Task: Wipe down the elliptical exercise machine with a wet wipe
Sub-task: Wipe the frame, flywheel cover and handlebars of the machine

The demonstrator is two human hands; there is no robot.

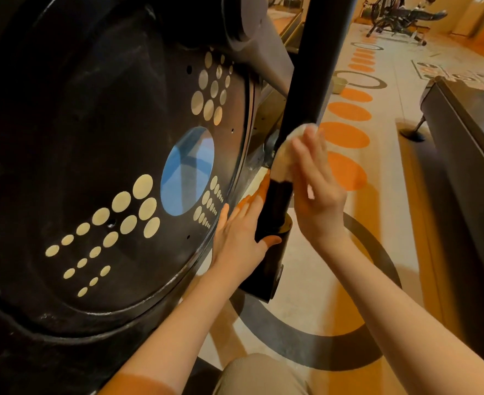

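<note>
Knee in grey-green fabric (252, 374) at bottom edge, closest to the lens; both bare forearms run up from there toward the machine.

Left hand (239, 238): fingers straight and close together, laid along the inner side of the black round upright post (315, 69), thumb hooked round the front of the post's lower end. So it grips the post between thumb and fingers, down low, just above where the post meets its black base bracket (259, 283).

Right hand (316, 192): fingers straight, slightly spread, palm facing the post. It presses the white crumpled wet wipe (285, 151) flat against the post's right side. Wipe sits higher on the post than the left hand, partly wrapped round the tube; upper corner sticks out past the fingertips. Motion blur on this hand, so finer finger detail can't be told.

Large black flywheel disc with cream dot patterns (107, 172) fills the left half, just beside the left hand. Round blue reflective window (188, 171) near its centre. Grey crank arm (259, 47) above the disc, behind the post.

Floor: beige with orange oval markings (344, 135) in a row running away from the camera, dark grey ring (306, 343) under the arms. Dark low machine body (468, 143) on the right, well apart from the hands. Another exercise machine (400, 15) far back, top right. Small pale bowl (338, 84) on the floor behind the post.
</note>
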